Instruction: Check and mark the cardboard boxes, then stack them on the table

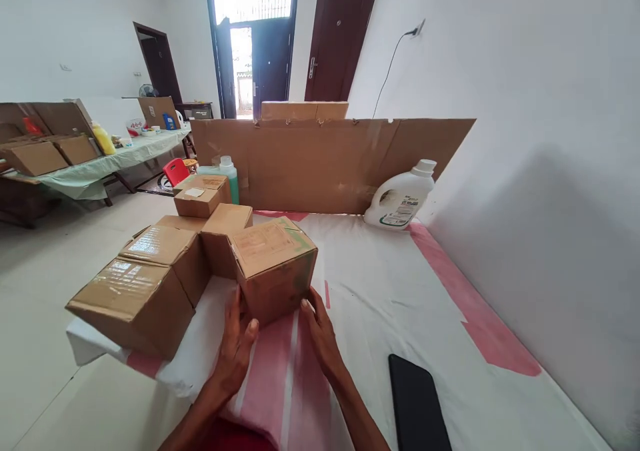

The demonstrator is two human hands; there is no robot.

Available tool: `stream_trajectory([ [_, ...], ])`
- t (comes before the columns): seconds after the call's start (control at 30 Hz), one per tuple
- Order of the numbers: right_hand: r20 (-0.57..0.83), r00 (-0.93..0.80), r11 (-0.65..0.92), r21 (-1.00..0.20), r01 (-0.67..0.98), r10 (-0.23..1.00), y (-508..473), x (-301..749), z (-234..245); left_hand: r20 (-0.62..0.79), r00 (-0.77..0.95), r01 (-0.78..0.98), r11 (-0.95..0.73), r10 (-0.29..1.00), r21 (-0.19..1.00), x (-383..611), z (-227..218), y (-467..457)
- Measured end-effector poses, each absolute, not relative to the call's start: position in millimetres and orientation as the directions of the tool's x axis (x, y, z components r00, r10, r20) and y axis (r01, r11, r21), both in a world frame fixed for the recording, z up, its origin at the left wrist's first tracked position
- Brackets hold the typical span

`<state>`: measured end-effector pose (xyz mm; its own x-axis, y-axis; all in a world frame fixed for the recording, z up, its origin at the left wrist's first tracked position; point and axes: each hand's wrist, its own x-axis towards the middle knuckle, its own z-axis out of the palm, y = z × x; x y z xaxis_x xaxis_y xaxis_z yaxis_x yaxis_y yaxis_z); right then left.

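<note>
Between my two hands is a cardboard box [275, 274] with faded print and green marks on top, turned slightly at an angle. My left hand [237, 346] presses its near left side, fingers partly hidden behind the edge. At the lower right corner, my right hand [321, 332] grips it with thumb in front and fingers along the side. Whether the box rests fully on the cloth is hard to tell. Just behind and left stands a plain cardboard box [227, 219], close to it or touching. Two taped boxes, a nearer one [125, 291] and a farther one [167, 244], line the table's left edge.
A black phone [419, 404] lies at the near right on the white and pink cloth [365, 278]. A white detergent jug [403, 198] leans before an upright cardboard panel [310, 164]. A green-liquid bottle [230, 178] stands behind a small box [200, 198]. The wall [530, 138] bounds the right.
</note>
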<state>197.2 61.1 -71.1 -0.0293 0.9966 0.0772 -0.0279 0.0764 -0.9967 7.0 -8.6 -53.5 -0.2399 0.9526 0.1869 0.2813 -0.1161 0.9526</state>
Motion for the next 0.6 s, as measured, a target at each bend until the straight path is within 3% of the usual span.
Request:
stream_trajectory([
  [0.17,0.046,-0.014,0.045,-0.998,-0.044,0.999,59.6,202.8,-71.4,0.400,-0.158,0.523,-0.267,0.903,0.809,16.9,-52.2,-41.0],
  [0.3,0.009,-0.105,0.002,-0.998,-0.064,0.994,55.6,208.3,-68.3,0.610,0.046,0.766,-0.420,0.791,0.486,31.2,-48.3,-71.7],
  [0.43,-0.018,-0.226,-0.035,-0.997,-0.072,0.974,47.6,199.7,-63.0,0.685,0.184,0.861,-0.451,0.705,0.233,31.4,-26.1,-70.5],
  [0.5,-0.032,-0.232,-0.047,-0.997,-0.059,0.972,44.9,194.1,-62.0,0.671,0.209,0.871,-0.448,0.711,0.204,23.7,-11.7,-60.5],
  [0.6,-0.057,-0.173,-0.062,-0.998,-0.028,0.983,42.8,190.2,-65.6,0.613,0.217,0.835,-0.470,0.760,0.286,9.8,5.6,-42.9],
])
